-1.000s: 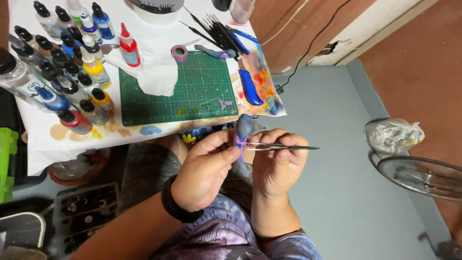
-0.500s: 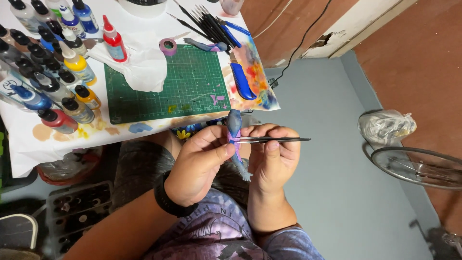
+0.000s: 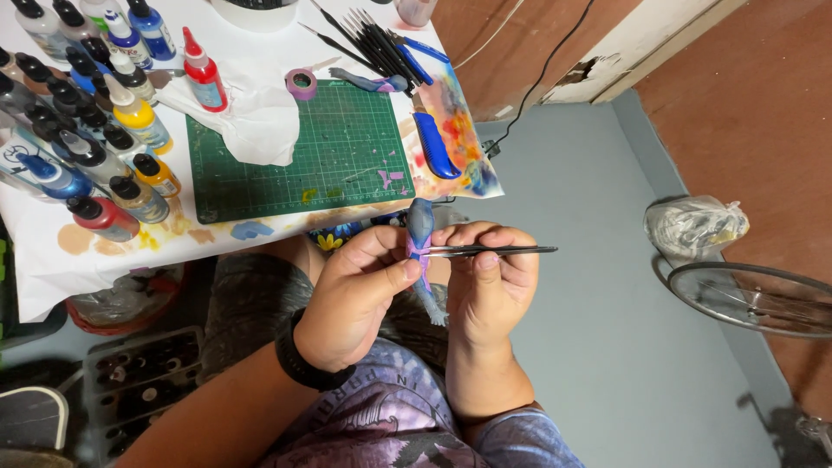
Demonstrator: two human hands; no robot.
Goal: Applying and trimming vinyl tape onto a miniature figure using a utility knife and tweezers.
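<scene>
My left hand (image 3: 360, 290) grips a small blue-grey figurine (image 3: 420, 227) with purple bands, holding it upright below the table's front edge. My right hand (image 3: 490, 282) holds a thin dark brush (image 3: 494, 250) level, its tip against the figurine's purple part. Both hands touch each other around the figurine. A black band sits on my left wrist (image 3: 299, 360).
A green cutting mat (image 3: 299, 160) lies on the white paper-covered table (image 3: 52, 251). Several paint bottles (image 3: 95, 130) crowd its left side. Spare brushes (image 3: 368, 39), a crumpled tissue (image 3: 251, 121), a purple tape roll (image 3: 301, 83) and a blue knife (image 3: 431, 143) lie around. A plastic bag (image 3: 693, 227) and a wheel rim (image 3: 763, 299) are on the floor at right.
The view has shifted slightly. Both hands stay together on the figurine, with the brush still held level against it.
</scene>
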